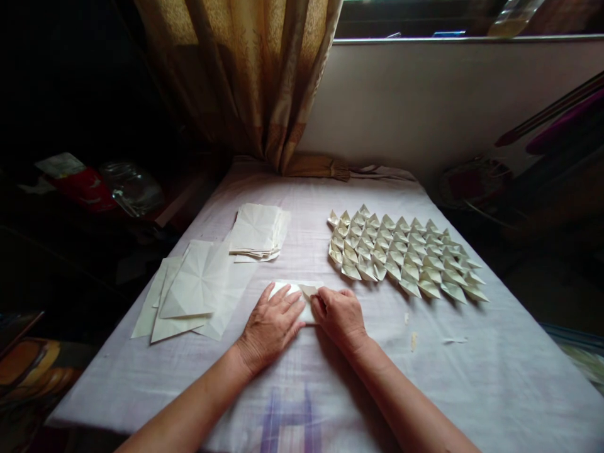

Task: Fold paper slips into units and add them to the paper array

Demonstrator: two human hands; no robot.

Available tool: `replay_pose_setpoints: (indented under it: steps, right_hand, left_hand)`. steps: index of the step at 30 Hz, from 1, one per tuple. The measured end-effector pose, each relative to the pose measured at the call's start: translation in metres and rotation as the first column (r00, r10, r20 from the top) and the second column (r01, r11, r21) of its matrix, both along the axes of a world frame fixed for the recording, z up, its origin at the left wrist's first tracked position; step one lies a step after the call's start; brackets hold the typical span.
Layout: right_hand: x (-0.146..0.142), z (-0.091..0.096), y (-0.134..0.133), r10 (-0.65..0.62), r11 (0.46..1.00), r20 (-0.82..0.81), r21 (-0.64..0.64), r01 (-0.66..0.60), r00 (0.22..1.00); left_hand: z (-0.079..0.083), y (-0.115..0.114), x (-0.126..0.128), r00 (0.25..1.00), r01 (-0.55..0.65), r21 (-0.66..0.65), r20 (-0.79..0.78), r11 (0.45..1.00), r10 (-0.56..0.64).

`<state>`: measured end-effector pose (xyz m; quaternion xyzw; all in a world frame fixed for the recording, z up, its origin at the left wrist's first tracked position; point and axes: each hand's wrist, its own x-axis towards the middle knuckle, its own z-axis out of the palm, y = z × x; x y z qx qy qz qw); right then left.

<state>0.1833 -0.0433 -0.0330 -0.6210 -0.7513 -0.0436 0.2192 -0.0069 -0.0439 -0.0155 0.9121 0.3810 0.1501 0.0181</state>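
Observation:
A folded sheet of white paper (309,312) lies on the cloth in front of me, partly covered by both hands. My left hand (274,324) rests flat on its left side with the fingers spread. At the right side, my right hand (340,314) is closed, its fingertips pinching a raised, shaded flap of the paper. To the right, several folded paper boats (406,248) stand in close rows. Left of my hands are a neat stack of creased paper squares (257,228) and a looser pile of creased sheets (193,283).
A pale cloth (292,377) covers the table. Small paper scraps (414,341) lie at the right. A gold curtain (245,75) hangs at the back, touching the table's far edge beside the wall (401,100). A red package (87,189) sits in the dark left side.

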Motion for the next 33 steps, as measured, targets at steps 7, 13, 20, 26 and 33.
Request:
replay_pose_setpoints:
  steps: [7, 13, 20, 26, 33]
  right_hand:
    - [-0.001, 0.006, 0.004, -0.053, 0.994, 0.061, -0.091, 0.058, 0.997]
    - [-0.002, 0.011, 0.007, -0.070, 0.986, 0.097, -0.142, 0.084, 0.993]
    - [-0.002, 0.007, 0.007, -0.060, 0.990, 0.099, -0.122, 0.072, 0.993]
    - [-0.002, 0.007, 0.007, -0.085, 0.977, 0.096, -0.186, 0.102, 0.992]
    - [0.000, 0.010, 0.001, -0.169, 0.962, 0.135, -0.194, 0.193, 0.976]
  left_hand:
    - [-0.009, -0.003, -0.001, 0.994, -0.013, -0.116, -0.105, 0.993, 0.001]
    - [-0.006, 0.002, -0.002, 0.995, 0.004, -0.163, -0.100, 0.987, -0.020]
    - [-0.007, 0.006, -0.004, 0.996, 0.027, -0.193, -0.076, 0.981, -0.043]
    - [-0.008, 0.008, -0.004, 0.997, 0.031, -0.232, -0.057, 0.972, -0.045]
    - [-0.008, 0.008, -0.004, 0.998, 0.030, -0.250, -0.040, 0.968, -0.041]
